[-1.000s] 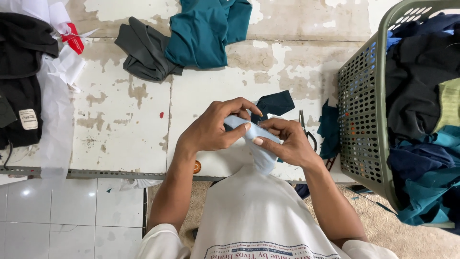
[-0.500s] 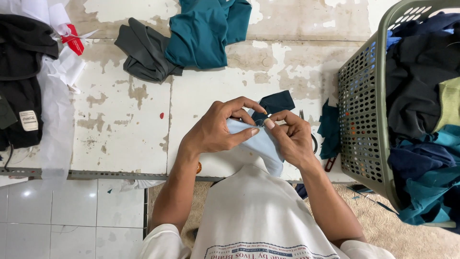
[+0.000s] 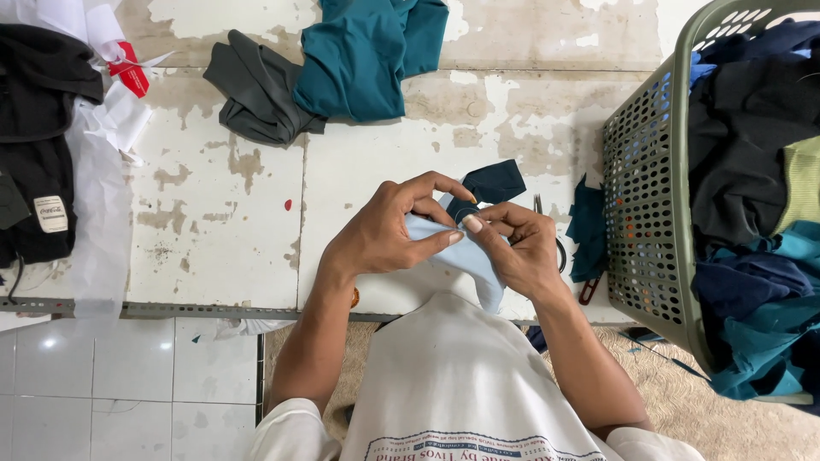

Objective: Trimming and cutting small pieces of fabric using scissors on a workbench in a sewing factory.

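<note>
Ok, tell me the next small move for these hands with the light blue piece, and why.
Probably draw the fold a little further along and pinch it again. Both hands grip the light blue cloth: the left hand presses its thumb across it while the right hand pinches its upper edge beside a dark navy piece. The lower end of the cloth hangs loose toward the white shirt.

Both forearms reach forward and converge, elbows bent. The left hand (image 3: 384, 235) curls with thumb extended rightward and fingers arched. The right hand (image 3: 517, 248) faces it, fingertips pinched together, touching the left thumb.
</note>
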